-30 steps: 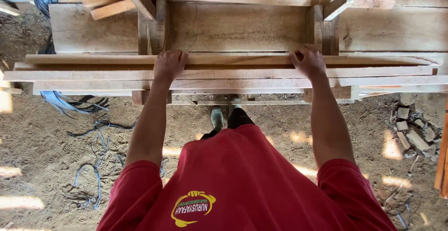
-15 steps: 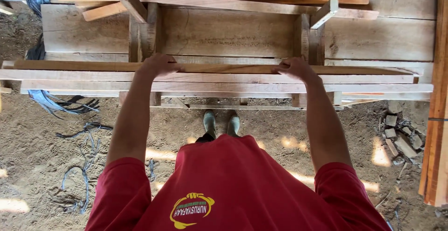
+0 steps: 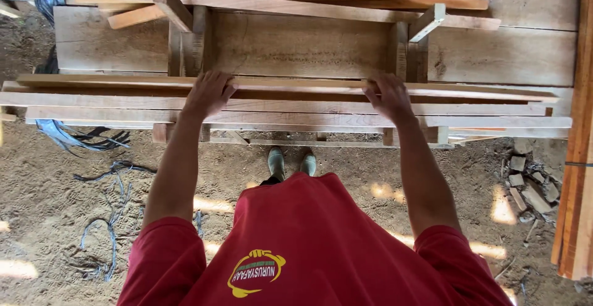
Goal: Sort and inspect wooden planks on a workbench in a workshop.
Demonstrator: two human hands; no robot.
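My left hand (image 3: 209,92) and my right hand (image 3: 386,96) both rest on a long thin wooden plank (image 3: 296,86) that lies crosswise in front of me. The fingers of each hand curl over the plank's far edge. Under it lie two more long planks (image 3: 296,113), side by side, on a low wooden trestle frame (image 3: 191,40). My arms reach straight out from red sleeves, and my grey boots (image 3: 289,161) stand on the dirt just below the stack.
Wide boards (image 3: 506,55) and more slats lie behind the frame. A stack of reddish planks (image 3: 577,157) stands along the right edge. Wood offcuts (image 3: 528,182) lie at the right, dark straps (image 3: 105,182) on the sandy ground at the left.
My hands have shifted along the top plank, which now sits slightly farther back. The view has drifted a little.
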